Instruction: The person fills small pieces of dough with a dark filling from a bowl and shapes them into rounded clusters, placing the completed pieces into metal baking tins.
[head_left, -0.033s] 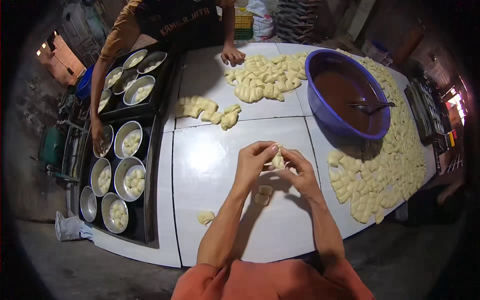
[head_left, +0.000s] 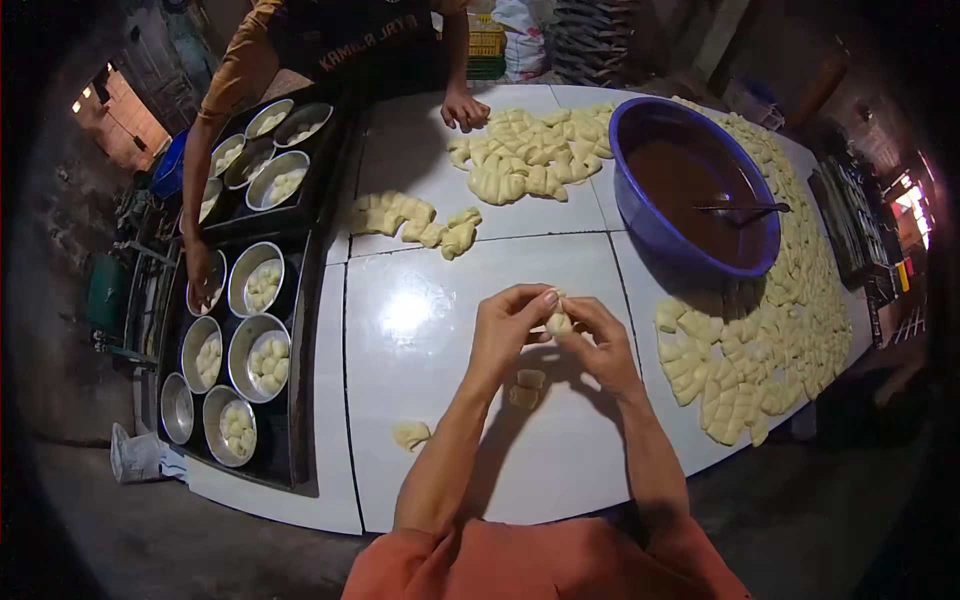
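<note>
Above the middle of the white table, my left hand (head_left: 517, 322) and my right hand (head_left: 602, 347) pinch one small piece of pale dough (head_left: 559, 322) between their fingertips. Its lower part bulges round below the fingers, and its top is squeezed at the thumbs. Beneath my wrists lie small dough pieces (head_left: 526, 388) side by side on the tabletop. Another lone dough piece (head_left: 410, 434) rests left of my left forearm.
At the right stands a purple basin (head_left: 634, 190) of brown filling with a spoon (head_left: 740, 208) in it. Cut dough (head_left: 735, 385) spreads around it, with more dough (head_left: 530, 155) farther back. Black trays (head_left: 298, 400) at left hold round pans (head_left: 258, 357); a co-worker's hand (head_left: 200, 275) reaches in there.
The dough between my fingers has turned from a longer, drooping shape to a rounder one. My hands have barely moved. The co-worker's hand has shifted slightly at the pan.
</note>
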